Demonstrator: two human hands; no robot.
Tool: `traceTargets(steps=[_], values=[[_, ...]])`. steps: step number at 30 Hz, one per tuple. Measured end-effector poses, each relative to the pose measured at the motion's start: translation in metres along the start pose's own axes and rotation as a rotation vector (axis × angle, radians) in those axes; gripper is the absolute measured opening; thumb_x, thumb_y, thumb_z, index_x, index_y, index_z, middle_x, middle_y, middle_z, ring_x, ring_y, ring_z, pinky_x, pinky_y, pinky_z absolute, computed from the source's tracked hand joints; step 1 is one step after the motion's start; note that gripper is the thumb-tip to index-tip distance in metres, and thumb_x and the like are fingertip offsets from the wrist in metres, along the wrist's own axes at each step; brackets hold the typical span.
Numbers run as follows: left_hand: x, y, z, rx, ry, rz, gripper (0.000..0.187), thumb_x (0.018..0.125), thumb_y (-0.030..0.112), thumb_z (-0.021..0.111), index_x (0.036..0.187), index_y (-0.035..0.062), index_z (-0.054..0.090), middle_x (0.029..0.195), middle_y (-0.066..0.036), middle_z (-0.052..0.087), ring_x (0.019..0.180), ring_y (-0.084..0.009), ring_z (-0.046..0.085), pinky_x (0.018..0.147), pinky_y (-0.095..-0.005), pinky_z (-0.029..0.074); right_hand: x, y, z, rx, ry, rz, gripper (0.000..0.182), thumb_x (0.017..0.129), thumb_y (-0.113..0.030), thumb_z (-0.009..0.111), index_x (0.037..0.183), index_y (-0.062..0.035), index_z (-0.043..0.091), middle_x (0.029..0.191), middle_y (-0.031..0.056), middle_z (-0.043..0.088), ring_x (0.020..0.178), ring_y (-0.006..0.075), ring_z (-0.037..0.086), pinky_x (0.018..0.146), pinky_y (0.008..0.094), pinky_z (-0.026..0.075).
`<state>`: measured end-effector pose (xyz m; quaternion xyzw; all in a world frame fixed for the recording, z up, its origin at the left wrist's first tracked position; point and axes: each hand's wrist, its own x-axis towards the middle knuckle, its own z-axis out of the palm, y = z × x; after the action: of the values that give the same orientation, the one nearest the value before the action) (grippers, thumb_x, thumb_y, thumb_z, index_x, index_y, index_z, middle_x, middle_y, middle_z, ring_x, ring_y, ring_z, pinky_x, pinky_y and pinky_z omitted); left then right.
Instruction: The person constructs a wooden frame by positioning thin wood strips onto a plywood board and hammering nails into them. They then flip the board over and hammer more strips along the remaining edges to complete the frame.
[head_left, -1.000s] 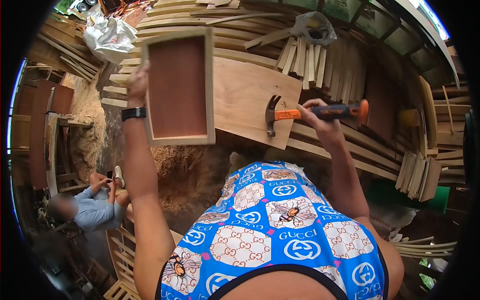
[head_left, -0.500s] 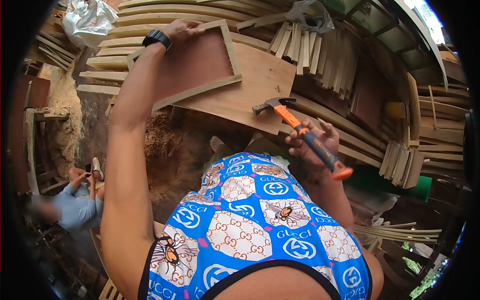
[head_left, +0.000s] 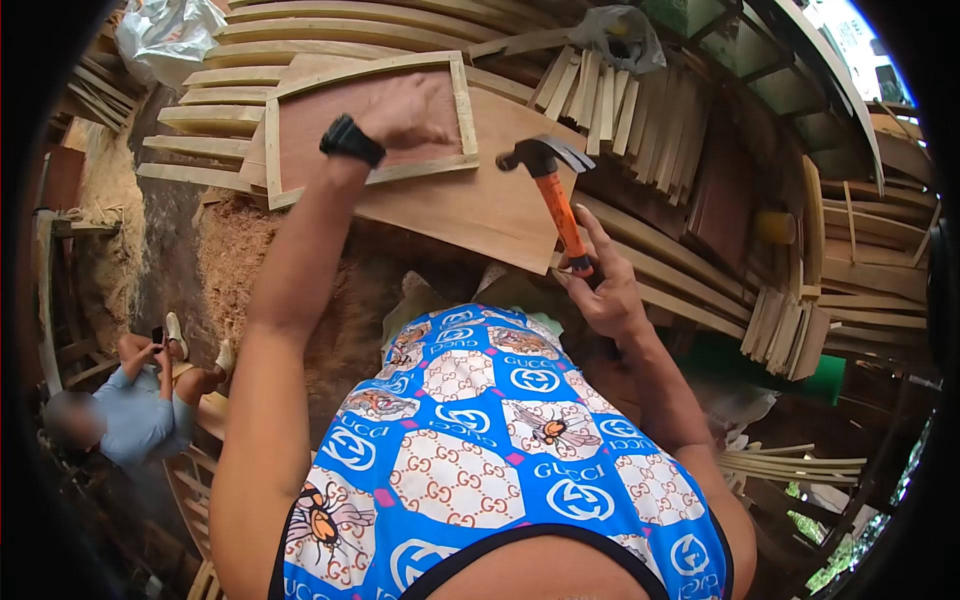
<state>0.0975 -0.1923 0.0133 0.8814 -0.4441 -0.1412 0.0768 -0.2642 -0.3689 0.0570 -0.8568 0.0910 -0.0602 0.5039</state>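
In my right hand [head_left: 605, 290] is a claw hammer [head_left: 560, 215] with an orange and dark handle, its head raised over the plywood sheet. My fingers wrap the handle's lower part. My left hand [head_left: 405, 115], slightly blurred and wearing a black watch [head_left: 352, 141], hovers over or touches a reddish panel [head_left: 320, 140] bordered by a frame of pale wooden strips [head_left: 370, 70]. Its fingers look stretched out, with nothing seen in them. The framed panel lies flat on a plywood sheet [head_left: 500, 195] in front of me.
Curved wooden strips [head_left: 270, 27] are stacked behind the panel. Bundles of short slats [head_left: 655, 130] lie at the right under a clear plastic bag [head_left: 618, 38]. Sawdust [head_left: 235, 245] covers the ground. A seated person [head_left: 150, 400] holds a phone at the left.
The framed panel has been lowered from a tilt to lie flat. My left hand has left its far edge and moved over its middle. The hammer has turned more upright.
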Motion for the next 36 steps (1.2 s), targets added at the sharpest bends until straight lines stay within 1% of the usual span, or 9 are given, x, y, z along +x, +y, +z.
traceTargets(steps=[3,6,8,11,15,16,23,29,36], values=[[-0.052,0.048,0.023,-0.175,0.075,-0.131,0.1,0.077,0.062,0.085,0.15,0.0021,0.052,0.157,-0.026,0.048,0.147,-0.0415,0.043,0.12,-0.0521,0.037,0.033,0.012,-0.001,-0.091,0.037,-0.029,0.087,0.088,0.002,0.072,0.165,-0.0083,0.033,0.08,0.0083,0.065,0.068,0.0168,0.059,0.071,0.0295,0.051],[-0.078,0.075,0.057,-0.186,0.304,-0.226,0.068,0.079,0.044,0.087,0.131,0.0063,0.065,0.135,-0.019,0.063,0.13,-0.0374,0.055,0.11,-0.0493,0.043,0.062,0.014,-0.007,-0.188,-0.031,-0.045,0.081,0.09,-0.002,0.074,0.162,-0.0119,0.039,0.081,0.0137,0.063,0.064,0.0216,0.057,0.067,0.0311,0.051],[-0.083,0.072,0.082,-0.171,0.564,-0.107,0.04,0.079,0.027,0.085,0.111,0.0101,0.07,0.111,-0.011,0.065,0.112,-0.0324,0.059,0.102,-0.0466,0.044,0.077,0.023,-0.005,-0.215,-0.073,-0.129,0.075,0.092,-0.003,0.073,0.16,-0.0174,0.045,0.082,0.0182,0.063,0.064,0.0257,0.057,0.067,0.0318,0.05],[-0.095,0.049,0.092,-0.184,0.618,-0.051,0.03,0.079,0.019,0.083,0.106,0.0127,0.071,0.106,-0.009,0.064,0.108,-0.0317,0.059,0.102,-0.046,0.044,0.095,0.031,-0.008,-0.267,-0.167,-0.227,0.073,0.094,-0.002,0.07,0.16,-0.0191,0.045,0.087,0.02,0.066,0.068,0.028,0.061,0.069,0.0329,0.052],[-0.122,0.038,0.088,-0.19,0.671,-0.081,0.027,0.08,0.024,0.083,0.102,0.0127,0.073,0.104,-0.009,0.063,0.107,-0.032,0.059,0.102,-0.0489,0.042,0.111,0.036,-0.01,-0.385,-0.303,-0.399,0.071,0.094,0.0,0.068,0.159,-0.0186,0.048,0.087,0.0172,0.065,0.072,0.0269,0.064,0.07,0.0351,0.054],[-0.128,0.042,0.083,-0.193,0.674,-0.145,0.03,0.079,0.029,0.084,0.102,0.0126,0.073,0.103,-0.009,0.063,0.107,-0.0322,0.059,0.106,-0.0533,0.04,0.114,0.037,-0.007,-0.393,-0.329,-0.426,0.07,0.094,0.0,0.067,0.158,-0.0189,0.049,0.087,0.0184,0.065,0.075,0.0335,0.066,0.072,0.0379,0.055],[-0.117,0.073,0.106,-0.164,0.852,-0.471,0.035,0.076,0.04,0.082,0.098,0.0131,0.075,0.103,-0.007,0.063,0.111,-0.0314,0.059,0.118,-0.0738,0.024,0.137,0.035,-0.004,-0.454,-0.434,-0.571,0.064,0.094,-0.002,0.063,0.156,-0.0182,0.053,0.084,0.0197,0.064,0.071,0.0356,0.064,0.069,0.0437,0.053],[-0.105,0.083,0.13,-0.089,1.012,-0.542,0.025,0.076,0.028,0.076,0.095,0.0121,0.075,0.105,-0.006,0.066,0.112,-0.0271,0.06,0.118,-0.0727,0.026,0.151,0.018,-0.012,-0.484,-0.529,-0.63,0.058,0.095,-0.002,0.063,0.151,-0.0131,0.058,0.084,0.0213,0.065,0.068,0.036,0.065,0.065,0.0435,0.053],[-0.106,0.076,0.131,-0.154,1.051,-0.513,0.02,0.076,0.028,0.075,0.089,0.0128,0.075,0.104,-0.004,0.069,0.111,-0.0263,0.061,0.117,-0.0663,0.026,0.159,0.013,-0.008,-0.448,-0.51,-0.759,0.062,0.094,0.001,0.063,0.152,-0.0211,0.059,0.074,0.0156,0.058,0.06,0.0329,0.06,0.058,0.0443,0.051]])
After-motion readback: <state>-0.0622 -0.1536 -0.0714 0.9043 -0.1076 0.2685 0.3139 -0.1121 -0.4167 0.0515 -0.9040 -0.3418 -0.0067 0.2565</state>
